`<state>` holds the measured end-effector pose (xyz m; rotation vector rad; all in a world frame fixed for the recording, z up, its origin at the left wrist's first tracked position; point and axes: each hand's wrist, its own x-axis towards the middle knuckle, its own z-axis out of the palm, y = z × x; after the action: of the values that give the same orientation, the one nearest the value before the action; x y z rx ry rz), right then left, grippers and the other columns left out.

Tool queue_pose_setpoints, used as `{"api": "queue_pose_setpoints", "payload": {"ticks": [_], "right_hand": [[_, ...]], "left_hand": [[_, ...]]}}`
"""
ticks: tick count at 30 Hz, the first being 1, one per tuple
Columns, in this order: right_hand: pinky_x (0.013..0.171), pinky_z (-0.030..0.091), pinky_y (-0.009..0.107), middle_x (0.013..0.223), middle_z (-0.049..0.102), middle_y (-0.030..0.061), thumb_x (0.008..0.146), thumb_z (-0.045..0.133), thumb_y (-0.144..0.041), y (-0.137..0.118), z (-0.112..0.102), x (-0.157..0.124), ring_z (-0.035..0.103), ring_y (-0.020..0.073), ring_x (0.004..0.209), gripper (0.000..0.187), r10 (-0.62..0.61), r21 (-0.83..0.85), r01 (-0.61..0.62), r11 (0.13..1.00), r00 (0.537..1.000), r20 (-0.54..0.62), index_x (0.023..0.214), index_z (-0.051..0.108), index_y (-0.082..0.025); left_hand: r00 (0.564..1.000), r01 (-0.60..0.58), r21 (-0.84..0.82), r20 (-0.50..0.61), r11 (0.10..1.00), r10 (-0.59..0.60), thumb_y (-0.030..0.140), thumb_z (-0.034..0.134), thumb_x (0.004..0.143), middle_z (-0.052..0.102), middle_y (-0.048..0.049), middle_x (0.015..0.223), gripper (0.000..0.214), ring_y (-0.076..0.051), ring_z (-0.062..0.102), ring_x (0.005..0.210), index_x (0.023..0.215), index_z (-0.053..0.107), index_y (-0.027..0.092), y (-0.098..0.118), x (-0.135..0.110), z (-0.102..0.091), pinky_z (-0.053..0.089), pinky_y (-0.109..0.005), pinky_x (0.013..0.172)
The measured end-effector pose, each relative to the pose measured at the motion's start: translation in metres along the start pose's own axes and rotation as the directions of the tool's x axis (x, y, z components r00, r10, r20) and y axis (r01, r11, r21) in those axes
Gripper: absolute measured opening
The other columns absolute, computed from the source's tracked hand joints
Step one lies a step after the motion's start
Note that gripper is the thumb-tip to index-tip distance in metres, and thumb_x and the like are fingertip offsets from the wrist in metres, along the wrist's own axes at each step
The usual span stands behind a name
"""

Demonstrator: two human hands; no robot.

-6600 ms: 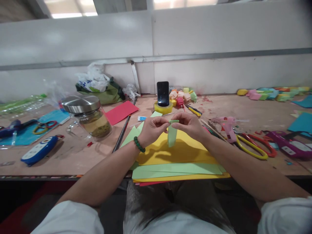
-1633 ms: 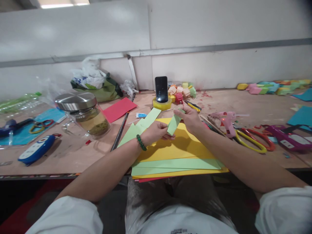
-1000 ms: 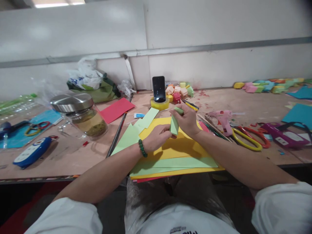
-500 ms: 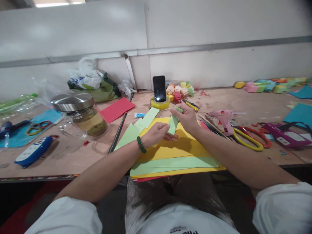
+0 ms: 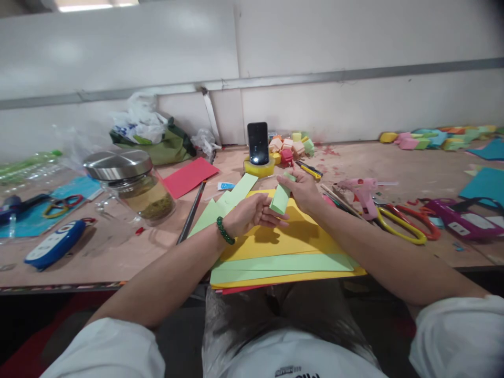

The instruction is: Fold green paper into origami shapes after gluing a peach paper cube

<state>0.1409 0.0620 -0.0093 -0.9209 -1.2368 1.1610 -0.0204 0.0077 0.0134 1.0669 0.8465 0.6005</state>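
My right hand (image 5: 305, 190) pinches a small folded strip of light green paper (image 5: 281, 197) between thumb and fingers. Palm turned up, my left hand (image 5: 258, 214) is just left of the strip's lower end. Its fingers reach out beneath that end with the thumb apart; whether they touch the paper I cannot tell. Below both hands lies a stack of yellow paper (image 5: 291, 241). Long light green strips (image 5: 283, 263) rest along its near edge, and more light green paper pieces (image 5: 240, 190) lie at its upper left.
A lidded glass jar (image 5: 146, 202) stands left, near a red sheet (image 5: 191, 177). Behind the stack, a phone (image 5: 258, 143) leans upright on a yellow tape roll (image 5: 259, 168). A pink glue gun (image 5: 365, 197), yellow-handled scissors (image 5: 401, 226) and a purple device (image 5: 462, 218) lie right.
My left hand has let go of the green strip's lower end and turned its palm up, fingers spreading. The right hand still holds the strip.
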Motion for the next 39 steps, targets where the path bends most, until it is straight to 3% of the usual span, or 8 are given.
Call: {"api": "queue_pose_setpoints", "payload": {"ticks": [3,8,14,23,34,39], "right_hand": [[0.042,0.038,0.022,0.051,0.05,-0.0062,0.049,0.085,-0.057,-0.001,-0.001,0.0,0.045,0.0079,0.045,0.05,-0.02,-0.012,0.02,1.0,1.0,0.01,0.062,0.055,-0.02],[0.041,0.037,0.021,0.052,0.051,-0.006,0.052,0.084,-0.058,-0.004,0.0,-0.004,0.043,0.0071,0.045,0.049,-0.061,-0.012,0.062,0.998,0.997,0.046,0.061,0.055,-0.019],[0.044,0.042,0.022,0.055,0.056,-0.0046,0.048,0.085,-0.059,-0.003,0.0,-0.001,0.048,0.0081,0.048,0.051,-0.007,0.027,0.007,1.0,1.0,0.006,0.063,0.057,-0.019],[0.043,0.041,0.022,0.052,0.052,-0.006,0.051,0.085,-0.058,-0.002,0.001,-0.003,0.045,0.0076,0.046,0.049,-0.022,0.027,0.021,0.999,1.0,0.022,0.062,0.055,-0.02],[0.046,0.043,0.023,0.062,0.065,-0.0007,0.051,0.084,-0.058,-0.007,0.002,-0.006,0.051,0.0097,0.05,0.047,-0.009,0.008,0.009,1.0,1.0,0.009,0.064,0.06,-0.019],[0.049,0.047,0.025,0.062,0.065,0.0001,0.052,0.083,-0.059,-0.006,0.002,-0.007,0.054,0.0116,0.052,0.048,-0.036,0.007,0.036,0.999,0.999,-0.019,0.063,0.059,-0.02]], "left_hand": [[0.999,0.008,-0.001,-0.05,1.0,-0.008,0.034,0.043,0.094,0.077,-0.013,0.083,0.033,-0.02,0.073,0.073,0.086,0.066,0.012,0.002,-0.002,0.003,0.05,-0.029,0.072],[0.998,-0.056,0.027,-0.035,0.998,0.056,0.035,0.058,0.089,0.077,-0.0164,0.086,0.027,-0.022,0.073,0.073,0.085,0.066,0.009,-0.002,-0.002,0.002,0.052,-0.029,0.071],[0.997,-0.044,-0.008,-0.064,0.999,0.043,0.035,0.05,0.093,0.077,-0.0157,0.089,0.03,-0.022,0.074,0.076,0.088,0.067,0.011,-0.003,-0.001,0.001,0.053,-0.03,0.071],[0.994,-0.106,0.043,-0.031,0.993,0.108,0.04,0.062,0.085,0.076,-0.0181,0.092,0.032,-0.022,0.074,0.077,0.088,0.067,0.009,-0.006,-0.001,-0.002,0.052,-0.029,0.07],[0.993,-0.087,0.215,-0.064,0.973,0.103,0.055,0.071,0.073,0.076,-0.0158,0.095,0.044,-0.023,0.073,0.087,0.082,0.068,0.012,-0.009,0.003,-0.005,0.052,-0.028,0.073],[0.986,-0.094,0.31,-0.104,0.946,0.132,0.041,0.069,0.079,0.077,-0.0117,0.088,0.028,-0.021,0.074,0.083,0.079,0.069,0.013,-0.008,0.003,-0.002,0.053,-0.026,0.07]]}}
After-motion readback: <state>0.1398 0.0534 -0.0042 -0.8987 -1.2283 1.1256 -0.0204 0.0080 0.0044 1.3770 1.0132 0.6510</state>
